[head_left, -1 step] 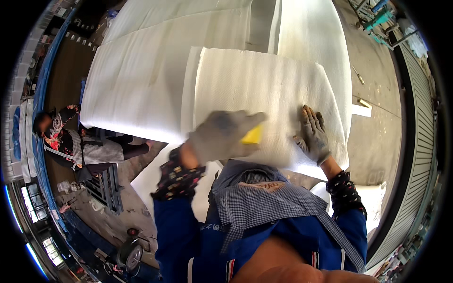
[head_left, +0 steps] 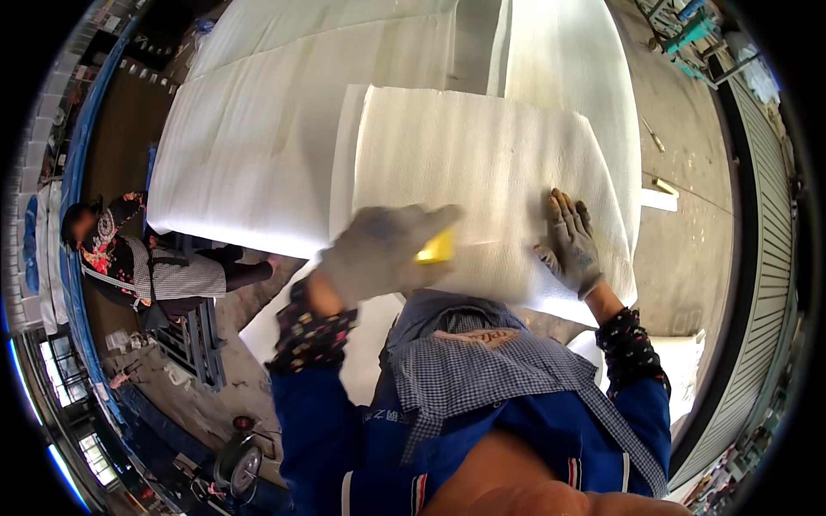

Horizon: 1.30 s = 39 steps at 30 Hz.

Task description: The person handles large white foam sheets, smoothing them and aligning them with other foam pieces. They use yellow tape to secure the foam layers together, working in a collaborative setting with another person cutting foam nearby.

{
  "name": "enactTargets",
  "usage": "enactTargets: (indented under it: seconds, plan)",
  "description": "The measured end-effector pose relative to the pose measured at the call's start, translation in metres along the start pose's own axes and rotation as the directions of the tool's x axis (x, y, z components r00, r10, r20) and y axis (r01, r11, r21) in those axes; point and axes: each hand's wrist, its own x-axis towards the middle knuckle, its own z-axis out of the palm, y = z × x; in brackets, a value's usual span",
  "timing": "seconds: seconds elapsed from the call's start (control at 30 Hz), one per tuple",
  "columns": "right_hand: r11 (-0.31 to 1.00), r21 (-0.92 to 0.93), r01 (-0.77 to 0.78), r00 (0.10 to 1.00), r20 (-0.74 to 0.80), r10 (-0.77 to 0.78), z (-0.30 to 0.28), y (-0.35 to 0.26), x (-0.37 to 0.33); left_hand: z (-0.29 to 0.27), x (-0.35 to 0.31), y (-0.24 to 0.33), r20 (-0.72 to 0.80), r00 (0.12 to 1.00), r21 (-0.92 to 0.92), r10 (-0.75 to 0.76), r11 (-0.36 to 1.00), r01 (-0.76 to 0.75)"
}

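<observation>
A piece of white, finely textured sheet (head_left: 465, 159) lies over larger white sheeting (head_left: 284, 146) in front of me. My left hand (head_left: 379, 249), in a grey work glove, is over the piece's near left part and smeared by motion. It grips a small yellow object (head_left: 435, 248) whose kind I cannot make out. Also gloved, my right hand (head_left: 571, 245) lies flat on the piece's right side with the fingers stretched forward. Whether the yellow object touches the sheet is hidden by blur.
A co-worker (head_left: 129, 258) sits at the left beside a grey metal frame (head_left: 194, 348). A round-dialled device (head_left: 239, 464) stands on the floor at lower left. A screwdriver-like tool (head_left: 654, 136) and a white strip (head_left: 659, 200) lie on the floor at right.
My left hand has shifted a little to the left with the yellow object. My right hand and the white sheet stay nearly where they were.
</observation>
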Motion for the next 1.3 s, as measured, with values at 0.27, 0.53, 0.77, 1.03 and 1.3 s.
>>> enactTargets:
  seconds: [0.27, 0.53, 0.77, 1.03, 1.3]
  plan:
    - [0.997, -0.037, 0.067, 0.997, 0.050, -0.066, 0.001, -0.002, 0.001, 0.049, -0.112, -0.096, 0.194, 0.767, 0.071, -0.612, 0.788, 0.611]
    - [0.943, 0.245, -0.226, 0.884, -0.354, 0.304, 0.029, 0.026, 0.015, 0.033, -0.072, -0.133, 0.287, 0.808, -0.008, -0.514, 0.843, 0.539]
    - [0.553, 0.096, -0.828, 0.531, -0.187, 0.827, 0.005, 0.055, 0.117, 0.026, -0.058, -0.140, 0.389, 0.764, 0.012, -0.515, 0.832, 0.554]
    - [0.555, 0.294, -0.778, 0.491, -0.265, 0.830, 0.040, 0.131, 0.120, -0.002, -0.053, -0.148, 0.317, 0.758, 0.035, -0.570, 0.806, 0.591]
    - [0.551, 0.210, -0.808, 0.533, -0.137, 0.835, 0.037, 0.138, 0.133, -0.011, -0.059, -0.174, 0.474, 0.670, -0.034, -0.571, 0.749, 0.662]
